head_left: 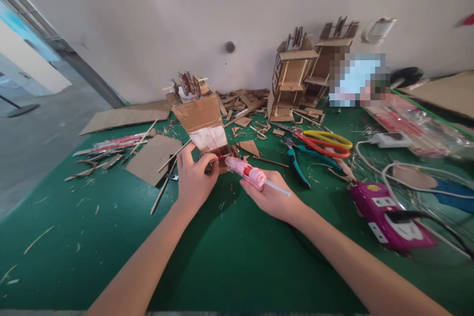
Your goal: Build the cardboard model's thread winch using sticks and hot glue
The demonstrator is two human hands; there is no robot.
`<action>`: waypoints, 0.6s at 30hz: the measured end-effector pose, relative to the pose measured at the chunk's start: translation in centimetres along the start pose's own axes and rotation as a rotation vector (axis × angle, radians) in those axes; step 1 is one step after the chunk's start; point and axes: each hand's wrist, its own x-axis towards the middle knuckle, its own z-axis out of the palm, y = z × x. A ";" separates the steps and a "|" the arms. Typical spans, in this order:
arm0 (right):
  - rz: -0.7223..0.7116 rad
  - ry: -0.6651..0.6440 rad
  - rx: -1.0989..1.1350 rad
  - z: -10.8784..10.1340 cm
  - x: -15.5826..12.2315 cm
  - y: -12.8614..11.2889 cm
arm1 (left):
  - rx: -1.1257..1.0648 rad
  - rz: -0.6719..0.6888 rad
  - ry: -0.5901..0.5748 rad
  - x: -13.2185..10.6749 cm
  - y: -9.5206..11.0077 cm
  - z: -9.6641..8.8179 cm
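My right hand (272, 195) is wrapped round a pink hot glue gun (254, 174), and a clear glue stick (278, 186) juts from its rear. The nozzle points left at the low front of a cardboard model (202, 113). My left hand (194, 173) is closed in a pinch at the model's lower front edge, on what looks like a thin stick (222, 157) with red on it. A red thread (207, 126) runs down the model's face to that spot. My fingers hide part of the stick. Upright cardboard pieces (187, 84) stand on the model's top.
Two similar cardboard models (292, 79) stand by the wall. Right of my hands lie teal pliers (296, 160), scissors (326, 143) and a purple power strip (388, 217) with cables. Cardboard scraps (244, 103) and a flat cardboard sheet (155, 158) lie on the green table (229, 266).
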 end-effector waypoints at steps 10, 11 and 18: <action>0.008 -0.006 -0.006 0.0 -0.1 0.0 | 0.053 0.033 -0.047 0.1 0.1 -0.3; 0.010 -0.006 -0.005 0.0 -0.1 0.1 | 0.055 0.033 -0.048 0.1 0.1 -0.3; 0.015 -0.012 -0.013 0.0 -0.1 0.1 | 0.076 0.035 -0.067 0.1 0.1 -0.5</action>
